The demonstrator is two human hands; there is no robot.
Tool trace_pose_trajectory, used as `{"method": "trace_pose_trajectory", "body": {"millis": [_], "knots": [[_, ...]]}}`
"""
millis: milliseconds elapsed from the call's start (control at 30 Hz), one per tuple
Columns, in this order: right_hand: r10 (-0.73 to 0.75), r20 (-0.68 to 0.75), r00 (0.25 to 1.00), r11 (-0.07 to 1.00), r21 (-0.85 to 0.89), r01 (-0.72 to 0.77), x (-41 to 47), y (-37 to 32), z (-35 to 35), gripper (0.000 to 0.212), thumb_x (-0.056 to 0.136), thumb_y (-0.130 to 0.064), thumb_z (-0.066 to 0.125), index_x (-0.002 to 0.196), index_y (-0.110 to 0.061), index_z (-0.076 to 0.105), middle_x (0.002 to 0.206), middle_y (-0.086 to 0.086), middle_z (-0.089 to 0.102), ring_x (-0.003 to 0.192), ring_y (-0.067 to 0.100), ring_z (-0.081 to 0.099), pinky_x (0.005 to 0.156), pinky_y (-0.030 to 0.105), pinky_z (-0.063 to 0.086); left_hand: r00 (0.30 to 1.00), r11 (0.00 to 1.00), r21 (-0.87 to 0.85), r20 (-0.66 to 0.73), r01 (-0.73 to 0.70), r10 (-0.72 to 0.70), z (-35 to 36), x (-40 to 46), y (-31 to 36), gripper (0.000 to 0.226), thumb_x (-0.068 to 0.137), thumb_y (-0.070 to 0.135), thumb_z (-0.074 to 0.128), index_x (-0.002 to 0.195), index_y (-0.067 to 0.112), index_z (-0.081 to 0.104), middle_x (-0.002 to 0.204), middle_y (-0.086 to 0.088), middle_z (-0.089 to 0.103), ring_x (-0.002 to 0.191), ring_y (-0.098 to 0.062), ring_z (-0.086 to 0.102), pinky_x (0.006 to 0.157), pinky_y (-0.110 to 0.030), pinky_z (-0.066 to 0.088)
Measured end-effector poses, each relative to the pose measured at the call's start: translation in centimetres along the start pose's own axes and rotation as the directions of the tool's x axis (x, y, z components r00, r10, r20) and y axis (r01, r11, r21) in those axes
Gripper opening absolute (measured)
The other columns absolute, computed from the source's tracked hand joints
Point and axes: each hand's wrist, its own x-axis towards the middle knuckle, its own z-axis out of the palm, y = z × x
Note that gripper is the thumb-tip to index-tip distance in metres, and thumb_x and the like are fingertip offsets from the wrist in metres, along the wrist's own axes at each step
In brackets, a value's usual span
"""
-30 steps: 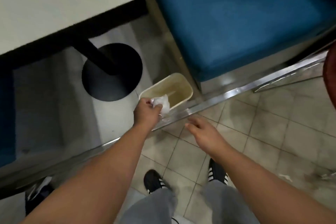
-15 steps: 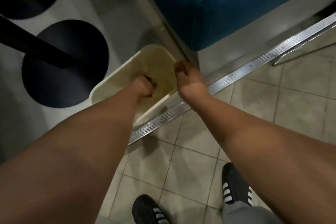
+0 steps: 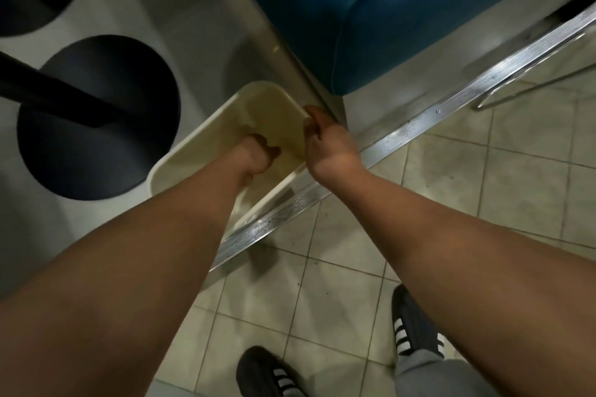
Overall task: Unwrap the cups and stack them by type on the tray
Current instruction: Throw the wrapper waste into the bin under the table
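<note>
bare forearms (image 3: 135, 267), grey trousers (image 3: 429, 374), black striped shoes (image 3: 409, 329)

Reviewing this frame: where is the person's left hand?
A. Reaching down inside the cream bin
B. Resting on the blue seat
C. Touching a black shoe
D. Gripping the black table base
A: the left hand is down inside the cream bin, below its rim, while the right hand is at the bin's near right edge.

The cream bin (image 3: 193, 158) is sitting hemmed between the black table base (image 3: 96, 116), blue seat (image 3: 419, 16) and metal floor strip (image 3: 419, 126), its mouth lying open above.
</note>
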Motion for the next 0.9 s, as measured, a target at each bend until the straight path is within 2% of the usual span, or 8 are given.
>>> {"method": "trace_pose_trajectory", "body": {"millis": [100, 200, 267, 333, 467, 567, 667, 900], "knots": [[0.003, 0.022, 1.0, 0.999, -0.035, -0.002, -1.3, -1.0, -1.0, 0.05, 0.108, -0.032, 0.033, 0.156, -0.024, 0.024, 0.156, 0.01, 0.038, 0.136, 0.03, 0.044, 0.106, 0.031, 0.038, 0.995, 0.989, -0.112, -0.042, -0.094, 0.09, -1.4, -3.1, 0.6, 0.045, 0.094, 0.023, 0.061, 0.133, 0.004, 0.053, 0.131, -0.014, 0.059, 0.114, -0.032, 0.06, 0.1, -0.039, 0.048], [-0.075, -0.023, 0.997, 0.995, -0.073, 0.073, -4.3, -3.0, -1.8, 0.049, 0.106, -0.031, 0.039, 0.152, -0.016, 0.035, 0.155, 0.012, 0.039, 0.141, 0.027, 0.036, 0.114, 0.031, 0.029, 0.964, 0.964, -0.185, -0.22, -0.193, 0.151, -2.7, -8.7, 1.1, 0.027, 0.091, 0.021, 0.064, 0.116, 0.011, 0.065, 0.108, -0.005, 0.068, 0.097, -0.019, 0.064, 0.088, -0.023, 0.049], [-0.145, -0.029, 0.989, 0.986, -0.093, 0.141, -7.1, -4.9, -2.5, 0.043, 0.104, -0.03, 0.044, 0.144, -0.012, 0.049, 0.147, 0.012, 0.049, 0.135, 0.028, 0.043, 0.111, 0.031, 0.031, 0.938, 0.948, -0.191, -0.287, -0.253, 0.193, -3.4, -13.7, 1.3, 0.003, 0.09, 0.019, 0.065, 0.092, 0.019, 0.066, 0.081, 0.005, 0.066, 0.074, -0.006, 0.059, 0.068, -0.013, 0.043], [-0.207, 0.001, 0.978, 0.971, -0.122, 0.206, -10.1, -7.3, -3.6, 0.038, 0.102, -0.031, 0.048, 0.134, -0.013, 0.059, 0.137, 0.011, 0.058, 0.127, 0.028, 0.05, 0.106, 0.03, 0.033, 0.935, 0.947, -0.194, -0.3, -0.255, 0.191, -4.2, -18.8, 1.4, 0.01, 0.089, 0.021, 0.065, 0.079, 0.021, 0.062, 0.067, 0.011, 0.059, 0.06, 0.0, 0.052, 0.058, -0.009, 0.038], [-0.264, 0.124, 0.957, 0.938, -0.197, 0.284, -16.8, -12.6, -6.7, 0.032, 0.1, -0.033, 0.051, 0.126, -0.02, 0.066, 0.128, 0.004, 0.063, 0.118, 0.024, 0.056, 0.093, 0.03, 0.043, 0.934, 0.963, -0.197, -0.339, -0.184, 0.109, -6.7, -28.7, 0.8, 0.02, 0.088, 0.029, 0.067, 0.072, 0.02, 0.06, 0.065, 0.008, 0.059, 0.061, -0.01, 0.051, 0.061, -0.021, 0.043], [-0.334, 0.243, 0.911, 0.897, -0.215, 0.386, -22.0, -17.2, -8.4, 0.031, 0.099, -0.034, 0.052, 0.123, -0.02, 0.067, 0.124, 0.004, 0.065, 0.111, 0.025, 0.059, 0.089, 0.032, 0.047, 0.926, 0.969, -0.215, -0.377, -0.12, 0.031, -9.6, -36.2, -0.5, 0.019, 0.089, 0.03, 0.065, 0.074, 0.019, 0.061, 0.066, 0.006, 0.061, 0.062, -0.009, 0.054, 0.058, -0.02, 0.041], [-0.41, 0.373, 0.832, 0.813, -0.264, 0.519, -27.0, -22.3, -8.6, 0.031, 0.1, -0.033, 0.051, 0.122, -0.018, 0.067, 0.119, 0.008, 0.065, 0.107, 0.026, 0.06, 0.086, 0.033, 0.046, 0.872, 0.972, -0.215, -0.489, -0.097, -0.021, -13.3, -43.2, -3.1, 0.018, 0.089, 0.031, 0.064, 0.074, 0.023, 0.061, 0.065, 0.008, 0.061, 0.061, -0.004, 0.054, 0.055, -0.02, 0.037], [-0.579, 0.607, 0.544, 0.588, -0.151, 0.794, -38.1, -33.1, -2.6, 0.026, 0.099, -0.035, 0.052, 0.112, -0.022, 0.07, 0.114, -0.005, 0.067, 0.106, 0.013, 0.058, 0.089, 0.028, 0.045, 0.703, 0.935, -0.355, -0.672, -0.029, -0.233, -21.3, -58.0, -11.5, 0.016, 0.089, 0.034, 0.065, 0.079, 0.022, 0.065, 0.073, 0.007, 0.064, 0.069, -0.008, 0.059, 0.061, -0.02, 0.042]]}}
